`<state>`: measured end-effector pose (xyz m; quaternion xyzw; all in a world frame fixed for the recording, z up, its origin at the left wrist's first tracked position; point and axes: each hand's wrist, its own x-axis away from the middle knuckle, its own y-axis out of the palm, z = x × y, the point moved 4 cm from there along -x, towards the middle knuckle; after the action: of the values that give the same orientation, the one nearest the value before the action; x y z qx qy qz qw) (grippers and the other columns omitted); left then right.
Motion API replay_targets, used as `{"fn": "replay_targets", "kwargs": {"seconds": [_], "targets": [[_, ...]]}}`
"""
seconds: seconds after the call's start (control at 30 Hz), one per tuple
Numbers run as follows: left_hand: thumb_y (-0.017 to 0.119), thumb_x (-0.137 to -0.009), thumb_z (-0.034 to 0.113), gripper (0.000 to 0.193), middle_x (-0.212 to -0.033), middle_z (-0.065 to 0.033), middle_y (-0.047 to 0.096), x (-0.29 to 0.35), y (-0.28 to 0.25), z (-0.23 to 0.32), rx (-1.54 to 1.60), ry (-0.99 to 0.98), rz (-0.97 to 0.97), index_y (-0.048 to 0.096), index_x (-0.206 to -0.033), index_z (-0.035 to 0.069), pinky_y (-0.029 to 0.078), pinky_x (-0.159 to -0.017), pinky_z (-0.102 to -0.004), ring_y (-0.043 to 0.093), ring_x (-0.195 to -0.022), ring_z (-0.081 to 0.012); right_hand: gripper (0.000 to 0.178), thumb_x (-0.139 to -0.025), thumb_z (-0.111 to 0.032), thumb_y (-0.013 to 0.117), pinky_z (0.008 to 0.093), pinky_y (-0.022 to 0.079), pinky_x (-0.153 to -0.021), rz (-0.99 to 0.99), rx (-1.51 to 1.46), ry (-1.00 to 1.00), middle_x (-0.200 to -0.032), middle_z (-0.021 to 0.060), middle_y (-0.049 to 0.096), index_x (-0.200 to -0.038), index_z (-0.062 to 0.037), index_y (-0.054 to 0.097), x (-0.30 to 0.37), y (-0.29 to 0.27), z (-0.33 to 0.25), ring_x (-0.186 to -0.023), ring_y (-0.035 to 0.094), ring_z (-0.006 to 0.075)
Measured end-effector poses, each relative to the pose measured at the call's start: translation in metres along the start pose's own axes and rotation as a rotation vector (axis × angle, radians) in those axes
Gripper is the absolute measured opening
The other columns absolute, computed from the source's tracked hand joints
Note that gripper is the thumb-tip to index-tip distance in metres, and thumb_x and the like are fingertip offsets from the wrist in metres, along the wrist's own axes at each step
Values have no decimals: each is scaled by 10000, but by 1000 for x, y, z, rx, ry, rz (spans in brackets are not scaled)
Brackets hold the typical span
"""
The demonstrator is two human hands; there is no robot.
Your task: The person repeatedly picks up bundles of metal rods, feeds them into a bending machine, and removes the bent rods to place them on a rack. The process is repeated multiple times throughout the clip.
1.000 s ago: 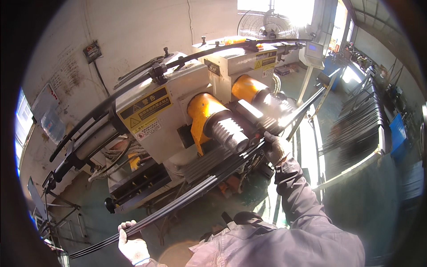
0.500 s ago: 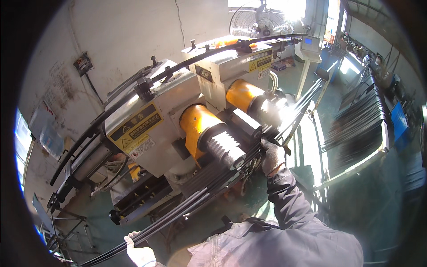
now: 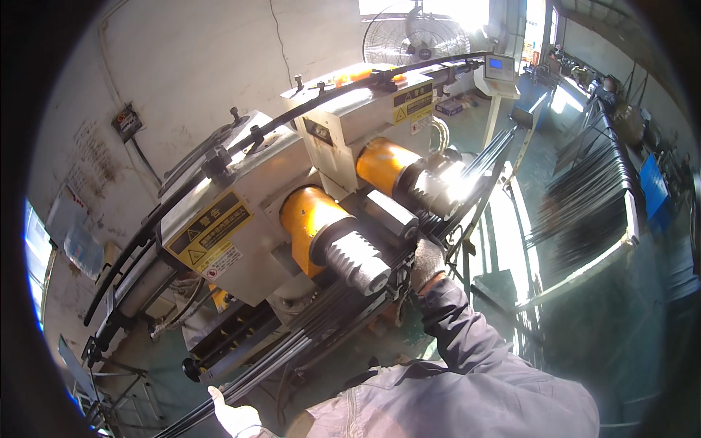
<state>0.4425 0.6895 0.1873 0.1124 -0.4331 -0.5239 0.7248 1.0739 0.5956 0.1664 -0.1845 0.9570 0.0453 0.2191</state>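
A bundle of long, thin dark metal rods slants across the front of the machine, below its ribbed metal rollers. My left hand, in a whitish glove, grips the bundle near its lower-left stretch; the thumb shows above the rods and the other fingers are largely hidden. Farther up, my right hand, also gloved, is closed around the rods just right of the nearer roller. Its fingertips are hidden by the rods and the end of a grey block between the rollers.
Yellow cylindrical housings carry the rollers on the large grey machine. A curved black hose runs along its top. On the right, a rack bears many dark rods. A control box and a fan stand behind.
The view has shifted, so the machine sits lower and further left. Both hands keep their hold, and the rods and right hand have come slightly closer to the rollers.
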Motion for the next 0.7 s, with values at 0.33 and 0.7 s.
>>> {"fn": "replay_targets", "kwargs": {"seconds": [0.33, 0.7], "targets": [[959, -872, 547, 497, -1074, -35, 823, -23, 1, -23, -190, -249, 162, 820, -1091, 123, 404, -556, -311, 565, -647, -167, 309, -1120, -347, 637, 407, 576, -776, -86, -31, 258, -971, 42, 781, -1112, -69, 773, -12, 13, 65, -885, 770, 233], [873, -1000, 403, 346, -1135, -18, 827, -41, 9, -41, -242, 105, 21, 817, -1117, 82, 445, -573, -272, 602, -710, -103, 272, -1082, -301, 690, 399, 504, -588, 25, -288, 319, -793, 85, 711, -1007, -52, 771, 8, 28, 101, -650, 695, 245]]}}
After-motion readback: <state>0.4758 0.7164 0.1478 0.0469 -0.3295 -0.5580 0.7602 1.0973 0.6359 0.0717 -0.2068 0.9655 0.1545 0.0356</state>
